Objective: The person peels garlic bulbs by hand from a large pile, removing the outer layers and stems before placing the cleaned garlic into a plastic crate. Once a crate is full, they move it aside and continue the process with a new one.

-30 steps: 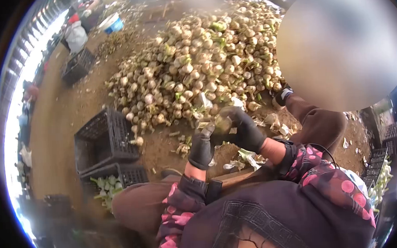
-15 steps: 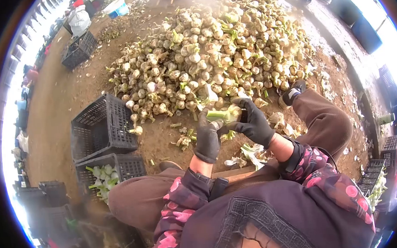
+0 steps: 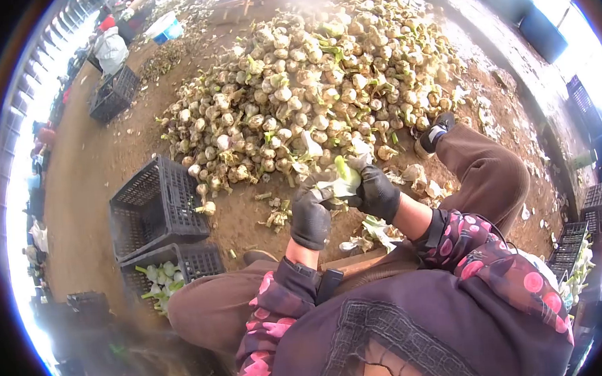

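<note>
Both my hands wear dark gloves and meet in front of me, over the ground by the pile. Between them is a garlic bulb (image 3: 345,180) with a green stem and pale leaves peeling from it. My left hand (image 3: 311,218) is closed on its left side. My right hand (image 3: 378,194) is closed on its right side. My fingers hide part of the bulb. A large heap of garlic bulbs (image 3: 309,85) lies just beyond my hands.
An open black crate (image 3: 157,206) stands at the left; a second crate (image 3: 202,259) beside it holds trimmed garlic (image 3: 162,284). Loose leaves (image 3: 378,233) lie near my legs. Farther off are another crate (image 3: 114,94), a bucket (image 3: 164,27) and crates at the right (image 3: 568,247).
The stem has turned from lying sideways to pointing up, and pale leaves now hang from the bulb. My right hand's fingers have curled in closer. The view has shifted slightly.
</note>
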`<state>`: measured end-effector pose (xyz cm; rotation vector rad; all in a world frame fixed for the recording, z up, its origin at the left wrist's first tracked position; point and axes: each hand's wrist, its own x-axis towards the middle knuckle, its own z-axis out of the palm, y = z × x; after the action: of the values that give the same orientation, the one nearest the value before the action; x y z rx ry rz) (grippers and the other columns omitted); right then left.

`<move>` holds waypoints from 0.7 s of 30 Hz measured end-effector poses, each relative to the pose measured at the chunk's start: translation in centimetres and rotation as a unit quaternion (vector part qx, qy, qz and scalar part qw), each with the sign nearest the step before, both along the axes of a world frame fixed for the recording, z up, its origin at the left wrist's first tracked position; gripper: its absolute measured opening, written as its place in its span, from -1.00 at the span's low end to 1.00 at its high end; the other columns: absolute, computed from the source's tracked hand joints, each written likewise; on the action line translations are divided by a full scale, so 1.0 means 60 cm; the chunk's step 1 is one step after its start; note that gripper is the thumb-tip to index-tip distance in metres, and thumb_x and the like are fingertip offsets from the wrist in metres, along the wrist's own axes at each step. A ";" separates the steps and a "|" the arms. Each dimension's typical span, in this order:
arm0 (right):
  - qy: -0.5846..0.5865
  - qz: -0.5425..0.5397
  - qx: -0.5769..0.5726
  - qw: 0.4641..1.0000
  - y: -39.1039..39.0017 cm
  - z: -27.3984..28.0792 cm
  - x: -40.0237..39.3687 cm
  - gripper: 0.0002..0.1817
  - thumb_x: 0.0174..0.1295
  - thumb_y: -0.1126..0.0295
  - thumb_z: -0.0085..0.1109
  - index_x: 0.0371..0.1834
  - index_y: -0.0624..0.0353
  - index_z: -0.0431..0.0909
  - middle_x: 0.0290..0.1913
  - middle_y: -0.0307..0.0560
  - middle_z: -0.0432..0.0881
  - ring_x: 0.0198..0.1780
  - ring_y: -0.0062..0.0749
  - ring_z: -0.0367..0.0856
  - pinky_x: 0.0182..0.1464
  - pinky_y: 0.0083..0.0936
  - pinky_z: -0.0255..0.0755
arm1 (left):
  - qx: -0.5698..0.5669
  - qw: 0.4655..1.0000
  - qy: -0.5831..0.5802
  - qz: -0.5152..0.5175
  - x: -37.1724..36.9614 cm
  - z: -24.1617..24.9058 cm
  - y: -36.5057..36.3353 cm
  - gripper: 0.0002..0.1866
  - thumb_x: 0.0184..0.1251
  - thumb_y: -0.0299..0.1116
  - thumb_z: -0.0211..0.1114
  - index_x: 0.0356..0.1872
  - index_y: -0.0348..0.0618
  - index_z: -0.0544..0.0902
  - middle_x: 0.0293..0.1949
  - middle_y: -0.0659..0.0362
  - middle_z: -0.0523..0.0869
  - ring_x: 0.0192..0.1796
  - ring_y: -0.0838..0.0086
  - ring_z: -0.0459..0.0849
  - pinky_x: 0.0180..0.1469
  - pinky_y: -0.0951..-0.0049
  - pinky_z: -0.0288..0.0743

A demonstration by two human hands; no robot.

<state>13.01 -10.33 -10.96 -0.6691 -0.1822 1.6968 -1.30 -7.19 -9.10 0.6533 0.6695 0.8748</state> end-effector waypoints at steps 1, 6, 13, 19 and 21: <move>-0.003 0.002 0.000 1.000 -0.004 0.000 0.006 -0.60 0.41 0.05 -0.16 0.02 0.13 0.43 -0.14 -0.13 0.63 -0.21 -0.44 0.68 -0.34 -0.58 0.62 | 0.000 1.000 -0.003 0.002 -0.001 -0.008 0.005 -0.65 0.13 -0.58 -0.01 -0.05 -0.30 0.58 -0.21 0.10 0.69 -0.32 0.42 0.70 -0.36 0.53 0.58; -0.178 0.013 0.068 0.982 -0.032 0.052 0.016 -0.56 0.38 0.05 -0.09 0.09 0.18 0.41 -0.06 -0.13 0.60 -0.11 -0.42 0.65 -0.17 -0.50 0.61 | 0.419 0.796 0.437 -0.010 -0.003 -0.030 0.001 -0.76 0.15 -0.41 0.05 -0.27 -0.20 0.67 -0.28 -0.03 0.71 -0.29 0.24 0.71 -0.29 0.26 0.55; -0.158 0.073 0.138 0.975 -0.013 0.049 0.024 -0.51 0.31 0.13 0.05 0.19 0.21 0.34 -0.06 -0.10 0.58 -0.12 -0.43 0.61 -0.15 -0.45 0.60 | 0.500 0.553 0.641 -0.179 -0.016 -0.055 -0.004 -0.49 0.06 -0.03 0.28 0.04 -0.02 0.56 -0.06 -0.09 0.62 0.01 0.17 0.62 -0.01 0.27 0.49; -0.263 0.066 0.122 0.955 -0.005 0.013 0.053 -0.63 0.37 0.35 -0.02 0.22 0.17 0.33 -0.01 -0.21 0.50 -0.12 -0.51 0.51 -0.05 -0.46 0.52 | 0.017 0.981 0.113 -0.160 -0.032 -0.018 0.027 -0.46 0.33 -0.32 0.14 0.31 -0.14 0.25 0.02 0.08 0.59 -0.08 0.42 0.63 -0.18 0.46 0.62; -0.383 0.060 0.185 0.903 -0.004 0.002 0.043 -0.62 0.38 0.35 -0.03 0.24 0.18 0.32 0.04 -0.25 0.47 -0.01 -0.56 0.43 0.08 -0.53 0.38 | -0.012 0.986 -0.067 -0.153 -0.012 0.020 0.000 -0.44 0.32 -0.40 0.10 0.33 -0.16 0.19 0.00 0.15 0.58 -0.08 0.43 0.63 -0.11 0.49 0.61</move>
<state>15.58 -10.57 -10.82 -1.0164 -1.0924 1.3722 -2.01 -7.16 -7.91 0.6496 0.4436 0.6171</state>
